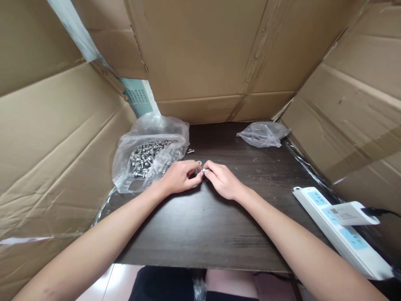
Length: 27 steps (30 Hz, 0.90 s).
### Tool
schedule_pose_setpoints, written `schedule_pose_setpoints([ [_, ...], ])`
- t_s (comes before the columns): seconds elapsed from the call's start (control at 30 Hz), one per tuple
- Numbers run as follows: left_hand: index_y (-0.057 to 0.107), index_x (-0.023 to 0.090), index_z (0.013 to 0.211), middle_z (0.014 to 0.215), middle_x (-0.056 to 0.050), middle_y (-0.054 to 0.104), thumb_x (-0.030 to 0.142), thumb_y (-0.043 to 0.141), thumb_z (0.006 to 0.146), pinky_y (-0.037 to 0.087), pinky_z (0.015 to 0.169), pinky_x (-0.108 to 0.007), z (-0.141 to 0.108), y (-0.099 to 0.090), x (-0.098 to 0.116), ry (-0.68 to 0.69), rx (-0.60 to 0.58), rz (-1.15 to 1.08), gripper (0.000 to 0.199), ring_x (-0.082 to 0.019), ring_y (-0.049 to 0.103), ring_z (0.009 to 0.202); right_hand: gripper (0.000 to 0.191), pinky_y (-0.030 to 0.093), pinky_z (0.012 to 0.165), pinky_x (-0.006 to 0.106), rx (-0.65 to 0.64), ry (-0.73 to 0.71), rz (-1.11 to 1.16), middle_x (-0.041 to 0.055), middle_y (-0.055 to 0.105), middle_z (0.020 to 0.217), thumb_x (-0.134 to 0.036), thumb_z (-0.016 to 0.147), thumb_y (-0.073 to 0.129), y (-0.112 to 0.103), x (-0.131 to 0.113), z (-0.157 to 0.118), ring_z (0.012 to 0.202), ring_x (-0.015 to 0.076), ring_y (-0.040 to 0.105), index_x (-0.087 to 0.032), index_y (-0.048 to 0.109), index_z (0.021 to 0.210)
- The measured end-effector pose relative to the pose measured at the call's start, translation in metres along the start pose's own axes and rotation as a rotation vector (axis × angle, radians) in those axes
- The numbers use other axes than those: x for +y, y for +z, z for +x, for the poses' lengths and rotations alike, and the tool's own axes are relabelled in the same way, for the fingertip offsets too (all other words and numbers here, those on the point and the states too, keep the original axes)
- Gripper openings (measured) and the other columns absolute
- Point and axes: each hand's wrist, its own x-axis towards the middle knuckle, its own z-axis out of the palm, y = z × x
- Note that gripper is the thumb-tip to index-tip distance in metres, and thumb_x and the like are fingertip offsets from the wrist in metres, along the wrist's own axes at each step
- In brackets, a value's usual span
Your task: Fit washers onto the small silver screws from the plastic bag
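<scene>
My left hand [181,176] and my right hand [222,179] meet fingertip to fingertip over the middle of the dark table. Between them is a small metal bolt [203,170], pinched by the fingers of both hands. A small ring-shaped metal piece [199,162] shows just behind my left fingertips. To the left, an open clear plastic bag [125,155] holds several metal bolts [145,156]. Near its right side, a loose bolt [191,151] lies on the table.
The dark table [200,234] has cardboard walls [206,54] around it. A crumpled clear bag [264,134] lies at the back right. A white power strip [344,238] with a plugged-in white adapter [352,213] runs along the right edge.
</scene>
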Motion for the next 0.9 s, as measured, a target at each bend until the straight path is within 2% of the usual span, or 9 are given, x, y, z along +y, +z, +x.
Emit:
schedule_pose_setpoints([
  [0.3, 0.063, 0.017, 0.083, 0.064, 0.003, 0.048, 0.031, 0.056, 0.088, 0.032, 0.059, -0.026, -0.0002, 0.0004, 0.0002, 0.002, -0.006, 0.022, 0.016, -0.011, 0.044, 0.059, 0.027, 0.035, 0.069, 0.031, -0.001, -0.035, -0.057, 0.001, 0.053, 0.075, -0.029, 0.103, 0.039, 0.0012, 0.0041, 0.0008, 0.071, 0.0175, 0.05, -0.022, 0.042, 0.077],
  [0.57, 0.061, 0.017, 0.082, 0.063, 0.004, 0.047, 0.032, 0.057, 0.088, 0.03, 0.059, -0.025, 0.0002, -0.0003, 0.0018, -0.006, -0.005, 0.002, 0.016, -0.011, 0.043, 0.059, 0.019, 0.037, 0.072, 0.031, -0.013, -0.008, -0.022, 0.0016, 0.057, 0.081, -0.024, 0.1, 0.04, 0.0002, 0.0025, 0.0001, 0.075, 0.0176, 0.053, -0.021, 0.047, 0.082],
  [0.9, 0.062, 0.017, 0.083, 0.064, 0.004, 0.046, 0.031, 0.058, 0.086, 0.03, 0.06, -0.025, 0.0, 0.0002, 0.0007, -0.012, -0.012, 0.011, 0.014, -0.011, 0.043, 0.06, 0.026, 0.035, 0.069, 0.031, 0.01, -0.045, -0.078, 0.0009, 0.053, 0.073, -0.028, 0.102, 0.039, 0.0024, 0.0038, 0.0022, 0.069, 0.017, 0.05, -0.021, 0.043, 0.077],
])
